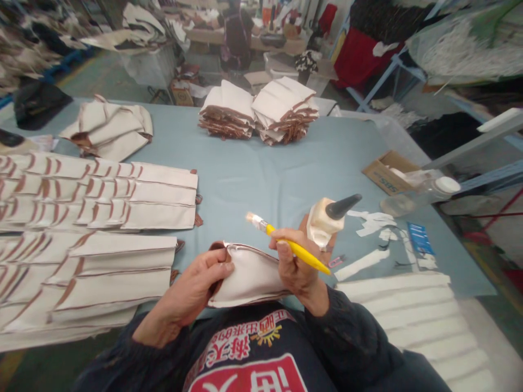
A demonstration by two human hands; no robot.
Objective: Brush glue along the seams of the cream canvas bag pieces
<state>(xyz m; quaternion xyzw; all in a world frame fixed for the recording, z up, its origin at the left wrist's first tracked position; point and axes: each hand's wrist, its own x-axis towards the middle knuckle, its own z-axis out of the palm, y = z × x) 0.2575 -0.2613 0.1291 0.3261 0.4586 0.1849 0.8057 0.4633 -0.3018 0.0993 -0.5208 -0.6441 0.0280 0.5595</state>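
A white fabric piece with brown edging (251,277) is held close to my body at the table's front edge. My left hand (200,280) pinches its left end, thumb on top near the brown edge. My right hand (300,264) grips a yellow-handled brush (300,249), bristles pointing up and left above the fabric, and its lower part rests at the fabric's right end. Just behind my right hand stands a white glue bottle with a black nozzle (324,220).
Overlapping rows of white pieces (159,193) cover the left side. Two stacks (231,103) stand at the back of the blue-grey table (261,169). At right are a cardboard box (386,174), a clear jar (425,193) and white strips (412,321). A person (237,32) is in the background.
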